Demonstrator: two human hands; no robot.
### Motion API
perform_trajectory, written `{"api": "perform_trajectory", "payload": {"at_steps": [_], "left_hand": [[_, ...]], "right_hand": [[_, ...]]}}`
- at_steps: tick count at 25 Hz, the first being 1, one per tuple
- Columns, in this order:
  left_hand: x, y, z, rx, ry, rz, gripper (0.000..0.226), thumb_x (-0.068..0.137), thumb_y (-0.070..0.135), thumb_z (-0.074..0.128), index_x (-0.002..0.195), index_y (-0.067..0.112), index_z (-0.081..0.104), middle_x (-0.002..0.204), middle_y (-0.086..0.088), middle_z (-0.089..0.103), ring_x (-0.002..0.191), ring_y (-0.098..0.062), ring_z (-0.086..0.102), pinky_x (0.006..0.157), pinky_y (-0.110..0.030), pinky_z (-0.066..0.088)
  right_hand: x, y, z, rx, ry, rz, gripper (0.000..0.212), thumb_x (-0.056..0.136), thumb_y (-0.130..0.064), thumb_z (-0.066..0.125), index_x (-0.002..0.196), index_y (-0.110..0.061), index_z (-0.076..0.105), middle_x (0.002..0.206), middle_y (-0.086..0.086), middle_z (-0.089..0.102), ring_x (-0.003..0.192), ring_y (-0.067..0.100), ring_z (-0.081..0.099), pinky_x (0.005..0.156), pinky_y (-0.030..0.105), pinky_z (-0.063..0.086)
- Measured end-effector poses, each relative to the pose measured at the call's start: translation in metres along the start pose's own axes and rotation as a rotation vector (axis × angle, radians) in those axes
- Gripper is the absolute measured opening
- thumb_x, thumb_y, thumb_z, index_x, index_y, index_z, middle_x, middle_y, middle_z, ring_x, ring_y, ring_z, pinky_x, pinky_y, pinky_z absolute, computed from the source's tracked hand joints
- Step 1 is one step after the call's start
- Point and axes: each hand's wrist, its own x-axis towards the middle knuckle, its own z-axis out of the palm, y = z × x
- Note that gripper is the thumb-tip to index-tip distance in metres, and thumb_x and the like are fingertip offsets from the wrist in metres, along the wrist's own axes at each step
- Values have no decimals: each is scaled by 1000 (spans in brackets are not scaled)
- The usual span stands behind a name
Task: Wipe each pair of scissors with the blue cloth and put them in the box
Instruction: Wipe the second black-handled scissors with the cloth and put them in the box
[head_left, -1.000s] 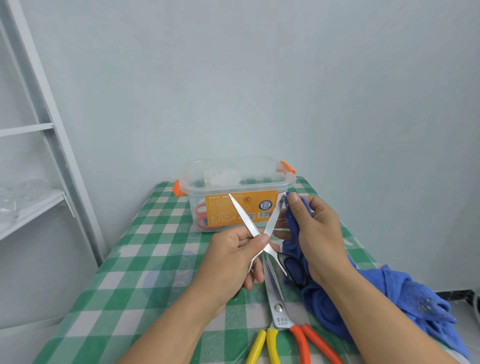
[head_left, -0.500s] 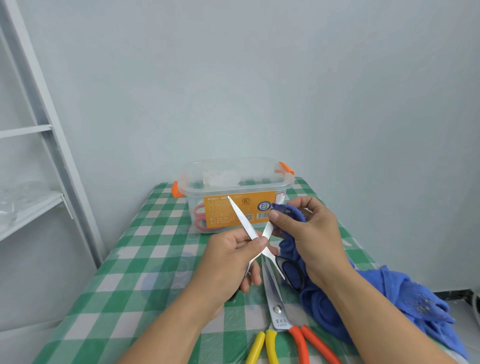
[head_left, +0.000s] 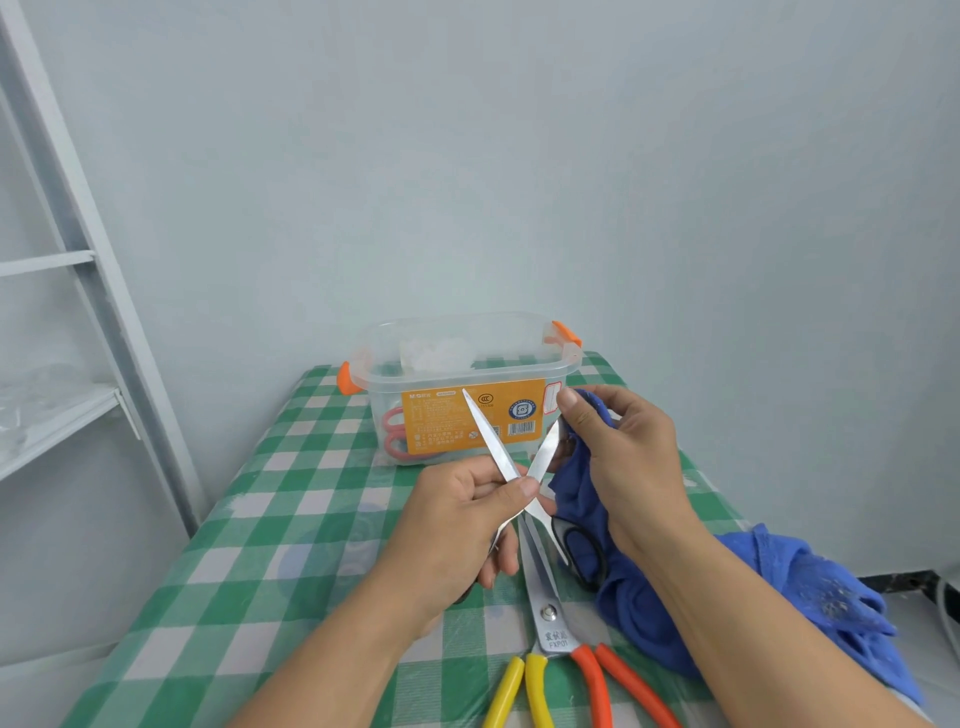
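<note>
My left hand (head_left: 457, 525) grips a pair of black-handled scissors (head_left: 491, 447) at the pivot, its blades spread in a V above the table. My right hand (head_left: 623, 462) pinches the blue cloth (head_left: 576, 493) round the upper part of the right blade. The rest of the cloth trails down over my right forearm to the table's right edge. One black handle loop shows below my right hand. Behind the hands stands the clear plastic box (head_left: 566, 358) with orange clips and an orange label; red-handled scissors (head_left: 395, 434) lie inside it.
On the green checked tablecloth (head_left: 249, 545) near the front lie scissors with orange handles (head_left: 550, 618) and yellow handles (head_left: 519, 691) beside them. A grey metal shelf frame (head_left: 83, 249) stands at the left. The pale wall is close behind the box.
My right hand slid the cloth down the right blade and then back up toward its tip. My left hand and the scissors stayed almost where they were.
</note>
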Motion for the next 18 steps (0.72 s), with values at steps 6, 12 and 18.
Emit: {"api": "perform_trajectory", "payload": {"at_steps": [6,12,18], "left_hand": [[-2,3,3,-22,-37,-20,18,99,14,58,99,0,69,51,8,65,33,-8,42,36,-19,32],[1,1,-1,-54,-17,-49,19,98,16,61,95,1,72,68,-1,74,37,-12,45,36,-21,33],[3,0,-3,-114,6,-57,17,97,15,60,96,1,70,95,-9,78,40,-13,47,35,-21,33]], "right_hand": [[-2,-6,-2,-16,46,-24,21,101,-19,59,94,1,56,57,0,67,48,15,65,44,25,51],[7,-2,-11,-9,170,-57,23,100,-29,60,90,-8,59,70,-1,67,63,9,62,60,29,56],[3,-3,-12,18,41,-109,11,90,-13,73,79,-12,73,74,2,75,70,13,69,67,24,55]]}}
